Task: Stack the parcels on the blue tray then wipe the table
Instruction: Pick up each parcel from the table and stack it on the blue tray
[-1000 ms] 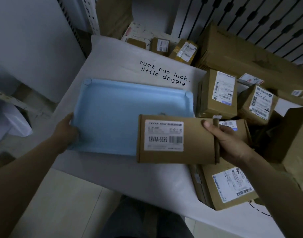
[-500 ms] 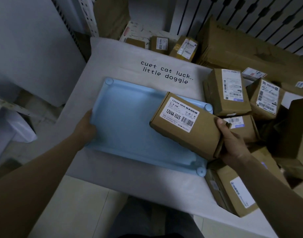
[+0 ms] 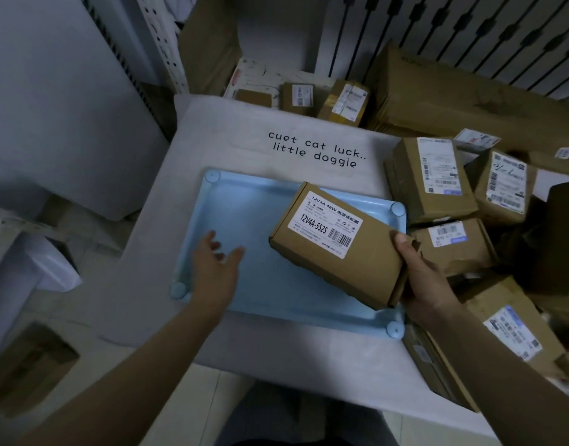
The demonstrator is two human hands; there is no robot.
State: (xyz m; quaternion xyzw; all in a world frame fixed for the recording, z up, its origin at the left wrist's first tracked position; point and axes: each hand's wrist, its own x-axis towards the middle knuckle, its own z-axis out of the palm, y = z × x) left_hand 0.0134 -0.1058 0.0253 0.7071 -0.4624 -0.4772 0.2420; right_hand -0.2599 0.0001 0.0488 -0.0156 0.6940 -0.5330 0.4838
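Observation:
The light blue tray (image 3: 260,284) lies on the white table (image 3: 244,146). My right hand (image 3: 421,281) grips the near right end of a brown parcel (image 3: 338,249) with a white barcode label, held tilted over the tray's right half. My left hand (image 3: 215,265) hovers over the tray's left part with its fingers spread and holds nothing. Several more labelled brown parcels (image 3: 433,178) crowd the table's right side, next to the tray.
A big flattened cardboard box (image 3: 470,101) and small parcels (image 3: 344,103) lie behind the table. More cartons (image 3: 515,333) sit at the near right corner. A white wall panel (image 3: 51,107) stands to the left, and a brown box (image 3: 29,365) is on the floor below.
My left hand let go of the tray's left rim and moved in over the tray, fingers spread. The parcel in my right hand came further over the tray.

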